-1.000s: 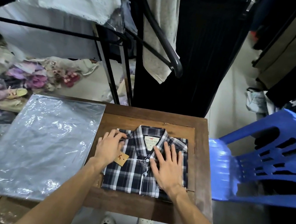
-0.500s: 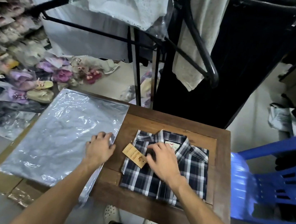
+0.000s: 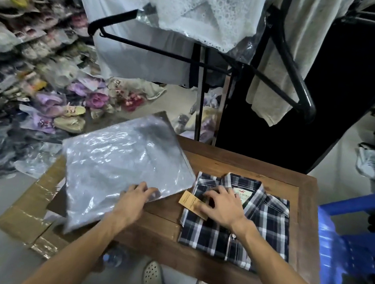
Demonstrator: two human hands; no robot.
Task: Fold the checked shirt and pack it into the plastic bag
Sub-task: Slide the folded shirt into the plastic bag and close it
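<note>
Wooden table [image 3: 214,166] at lower centre carries the folded checked shirt [image 3: 238,222]; right hand [image 3: 222,206] presses it with spread fingers, left hand [image 3: 134,200] pinches the plastic bag [image 3: 116,168] corner. Dragging the bag could disturb the fold.

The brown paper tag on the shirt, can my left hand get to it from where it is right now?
Probably yes: the left hand holds the plastic bag beside the tag, with bare table between.
</note>
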